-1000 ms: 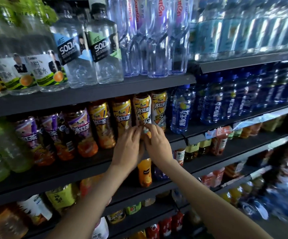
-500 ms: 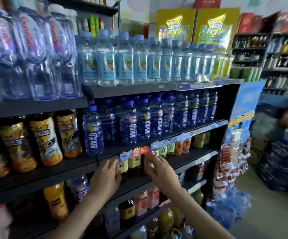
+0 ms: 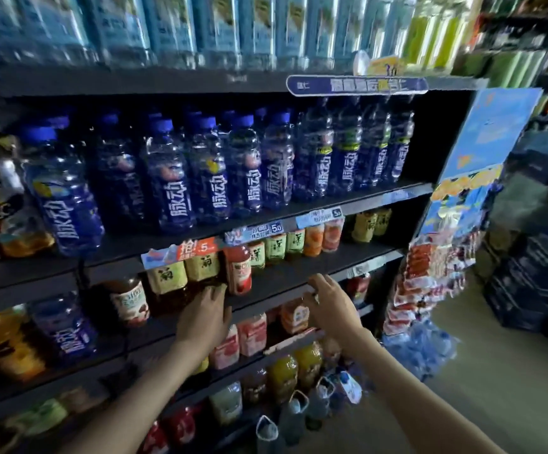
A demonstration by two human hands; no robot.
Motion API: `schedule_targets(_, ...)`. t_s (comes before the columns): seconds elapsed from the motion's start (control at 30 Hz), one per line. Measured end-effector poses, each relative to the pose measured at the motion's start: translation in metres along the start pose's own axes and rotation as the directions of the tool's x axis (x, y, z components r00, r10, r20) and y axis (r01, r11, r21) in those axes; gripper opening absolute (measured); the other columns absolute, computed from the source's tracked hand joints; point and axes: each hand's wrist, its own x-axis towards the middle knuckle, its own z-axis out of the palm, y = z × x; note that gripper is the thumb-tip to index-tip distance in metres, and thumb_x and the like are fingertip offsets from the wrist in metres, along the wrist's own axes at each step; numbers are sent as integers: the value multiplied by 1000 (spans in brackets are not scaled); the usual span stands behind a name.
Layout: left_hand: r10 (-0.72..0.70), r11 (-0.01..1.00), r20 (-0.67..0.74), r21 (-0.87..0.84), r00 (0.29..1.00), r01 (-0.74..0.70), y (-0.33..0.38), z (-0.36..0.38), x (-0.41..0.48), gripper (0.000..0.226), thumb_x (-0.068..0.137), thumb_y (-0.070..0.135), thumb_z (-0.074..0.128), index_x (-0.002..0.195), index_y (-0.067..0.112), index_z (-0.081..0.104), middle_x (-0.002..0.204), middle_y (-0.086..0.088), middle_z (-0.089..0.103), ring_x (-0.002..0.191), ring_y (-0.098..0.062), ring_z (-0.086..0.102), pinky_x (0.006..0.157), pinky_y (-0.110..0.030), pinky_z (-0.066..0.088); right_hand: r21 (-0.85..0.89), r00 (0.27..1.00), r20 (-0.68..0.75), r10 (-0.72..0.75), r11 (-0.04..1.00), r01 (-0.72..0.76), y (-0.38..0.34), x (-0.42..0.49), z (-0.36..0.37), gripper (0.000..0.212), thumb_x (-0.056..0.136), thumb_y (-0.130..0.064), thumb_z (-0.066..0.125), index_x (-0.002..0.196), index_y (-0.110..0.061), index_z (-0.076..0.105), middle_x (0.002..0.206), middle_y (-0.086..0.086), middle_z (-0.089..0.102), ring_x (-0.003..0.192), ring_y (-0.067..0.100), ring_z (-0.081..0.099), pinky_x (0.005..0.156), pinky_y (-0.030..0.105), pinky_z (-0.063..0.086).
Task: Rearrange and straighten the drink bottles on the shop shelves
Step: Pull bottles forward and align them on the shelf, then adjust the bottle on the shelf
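Reaching left hand (image 3: 204, 314): fingers spread, laid against yellow-labelled tea bottle (image 3: 200, 268); grip cannot be told.
Right hand (image 3: 331, 306): fingers curled on shelf edge (image 3: 275, 299), nothing held.

To your right, a blue poster (image 3: 492, 132) hung on the end panel of the shelving, with packets of snacks (image 3: 430, 283) strung below it. A stack of dark crates (image 3: 534, 283) stood on the floor (image 3: 482, 398) beyond. Paper price tags (image 3: 267, 229) lined one shelf edge.
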Motion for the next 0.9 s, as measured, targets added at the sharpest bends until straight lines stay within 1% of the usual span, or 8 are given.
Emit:
schedule_targets(0.13,-37,999,-18,19,999,37,13,29,29,46,68,16,79,110,4,65,89,-15,67,72,-34,66,54,-34,53,-5,994,111,26,1000,-25,25,40,13,32,90,-17,55,121,-11,50,119,7,53,110,29,54,84,38,47)
schedule_targets(0.3,-174,985,11,16,985,174,24,59,51,49,88,24,55,135,12,45,111,-10,58,99,-29,58,76,-37,49,53,985,169,13,998,-22,42,78,40,39,90,-18,56,127,-10,47,123,8,52,114,28,50,86,38,46)
schedule_targets(0.43,-256,967,17,21,967,255,15,86,60,45,90,23,50,134,14,43,116,-10,54,105,-29,55,83,-39,48,137,968,253,-4,990,-32,53,86,82,47,90,-19,59,133,-8,42,130,10,48,122,28,45,94,34,39)
schedule_targets(0.53,-342,939,7,24,940,342,-1,109,68,47,93,24,48,137,14,38,128,-9,50,114,-27,50,89,-36,43,246,965,248,-89,969,26,44,103,120,57,90,-22,63,137,-4,37,135,12,44,127,26,40,98,26,32)
schedule_targets(0.6,-351,933,-28,-97,936,347,-11,123,74,52,93,18,47,143,15,32,139,-10,45,124,-27,46,96,-35,40,350,964,222,-143,935,58,28,121,146,66,86,-24,68,138,-3,35,135,12,44,127,24,40,93,21,32)
schedule_targets(0.73,-292,889,-169,-410,941,202,-24,142,90,57,90,0,47,144,9,33,145,-11,41,132,-25,42,105,-24,31,597,976,127,-178,799,68,-1,146,188,75,75,-19,77,138,-10,37,124,5,52,111,16,52,75,7,36)
schedule_targets(0.83,-335,841,-238,-511,912,176,-25,150,93,53,91,-3,47,142,5,36,141,-14,45,129,-25,45,102,-16,28,640,984,78,-162,765,76,-4,154,205,75,72,-26,78,136,-15,39,121,4,58,108,16,58,78,18,44)
schedule_targets(0.9,-377,784,-217,-592,900,185,-22,150,92,53,91,-3,48,142,8,38,142,-12,45,129,-23,45,107,-24,33,625,987,66,-149,777,75,-2,155,206,77,68,-34,79,133,-16,42,117,3,60,105,17,59,82,28,50)
